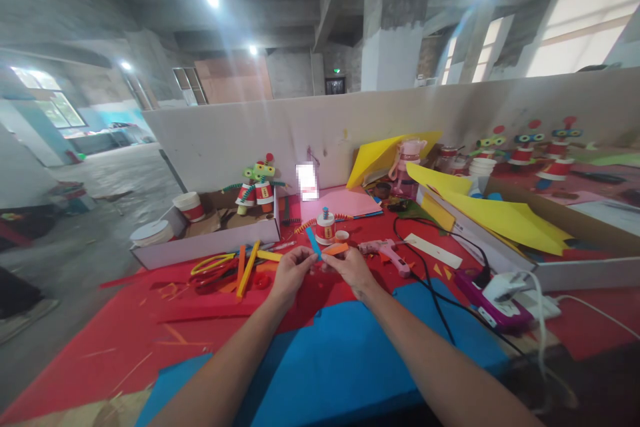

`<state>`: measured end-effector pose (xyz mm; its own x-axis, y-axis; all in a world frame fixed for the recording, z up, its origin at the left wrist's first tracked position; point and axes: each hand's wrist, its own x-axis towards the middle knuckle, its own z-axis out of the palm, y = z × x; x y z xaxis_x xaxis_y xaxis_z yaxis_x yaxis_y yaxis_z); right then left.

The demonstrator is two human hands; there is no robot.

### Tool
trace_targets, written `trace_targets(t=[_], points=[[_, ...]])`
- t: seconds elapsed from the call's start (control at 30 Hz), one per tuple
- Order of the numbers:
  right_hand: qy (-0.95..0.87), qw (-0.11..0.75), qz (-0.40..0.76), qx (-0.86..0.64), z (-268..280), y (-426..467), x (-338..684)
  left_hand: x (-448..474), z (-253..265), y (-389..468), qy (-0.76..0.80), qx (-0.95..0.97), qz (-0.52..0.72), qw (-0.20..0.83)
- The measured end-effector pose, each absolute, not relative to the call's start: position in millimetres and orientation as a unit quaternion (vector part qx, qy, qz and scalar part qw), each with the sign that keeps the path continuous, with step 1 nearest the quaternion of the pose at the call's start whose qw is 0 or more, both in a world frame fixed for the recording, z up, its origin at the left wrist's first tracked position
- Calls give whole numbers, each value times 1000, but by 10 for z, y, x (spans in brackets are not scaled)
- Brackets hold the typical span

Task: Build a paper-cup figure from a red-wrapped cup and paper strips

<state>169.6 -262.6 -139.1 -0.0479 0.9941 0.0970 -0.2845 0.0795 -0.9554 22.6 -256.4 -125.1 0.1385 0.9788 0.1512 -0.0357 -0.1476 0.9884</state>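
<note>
In front of me, my left hand (294,270) pinches a blue paper strip (313,240) that stands up at a tilt. My right hand (354,270) is closed on an orange paper strip (337,249), its fingertips close to the left ones. Where the two strips meet, the fingers partly cover them. Just beyond my hands stands a white and red paper-cup figure (325,231) with coiled arms and a blue piece on top. Beside it sits a small paper roll (342,236). A pink glue gun (390,256) lies right of my right hand.
Scissors (213,263) and yellow strips (247,270) lie left. Finished figures (264,193) stand in a left box (210,240). Black cables (431,287) run to a purple power strip (493,307) at right, near a box (585,273) with yellow sheets. Blue sheets (330,360) cover the front.
</note>
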Motion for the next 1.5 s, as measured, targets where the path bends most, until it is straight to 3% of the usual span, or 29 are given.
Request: trace_targets(t=[0.5, 0.7, 0.93, 1.5], points=[[-509, 586, 481, -408, -1405, -2618, 1689, 223, -1305, -2551, 433, 572, 492, 493], [-420, 582, 596, -359, -1413, -2591, 1693, 226, -1265, -2562, 409, 529, 507, 544], [-375, 572, 651, -329, -1450, -2585, 1701, 239, -1263, -2583, 406, 531, 496, 554], [-421, 554, 625, -354, -1436, -2615, 1696, 241, -1234, -2606, 422, 564, 481, 522]])
